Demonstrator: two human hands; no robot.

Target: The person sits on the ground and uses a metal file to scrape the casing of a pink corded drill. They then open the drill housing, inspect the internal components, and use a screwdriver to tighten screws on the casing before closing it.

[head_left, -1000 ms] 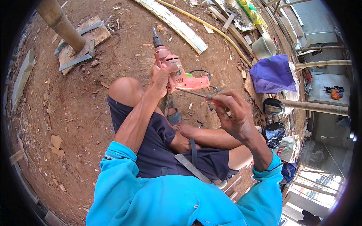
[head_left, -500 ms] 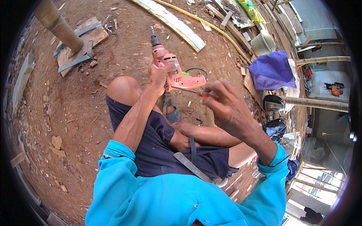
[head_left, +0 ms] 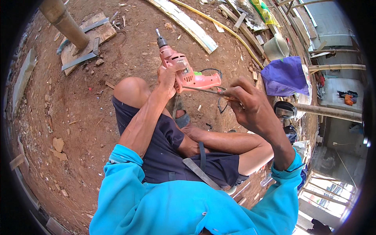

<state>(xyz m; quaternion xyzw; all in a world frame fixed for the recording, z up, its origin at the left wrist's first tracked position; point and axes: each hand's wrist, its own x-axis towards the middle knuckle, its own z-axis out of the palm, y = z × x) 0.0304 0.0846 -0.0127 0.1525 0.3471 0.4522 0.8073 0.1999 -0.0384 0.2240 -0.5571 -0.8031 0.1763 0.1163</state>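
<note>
A faded red power drill (head_left: 184, 70) points its chuck and bit away from me, above my raised left knee. My left hand (head_left: 166, 80) is closed round the rear of its body. My right hand (head_left: 248, 102) pinches the handle end of a screwdriver (head_left: 203, 90), most of the handle hidden by the fingers. The thin shaft reaches left to the drill's rear housing, and its tip seems to touch there. A dark cord (head_left: 220, 105) hangs from the drill's grip, partly behind my right hand. A flat metal strip (head_left: 199, 173) lies across my lap.
Bare earth surrounds me, strewn with chips. A wooden post (head_left: 64, 25) stands on a board at the far left. A white-edged plank (head_left: 186, 23) and yellow hose (head_left: 223, 27) lie ahead. To the right are a purple bag (head_left: 284, 76), a pale bucket (head_left: 276, 47) and bamboo poles (head_left: 329, 111).
My right hand has moved slightly right and turned, hiding the screwdriver's red handle. The drill's grip end has swung a little right, and the cord now hangs lower.
</note>
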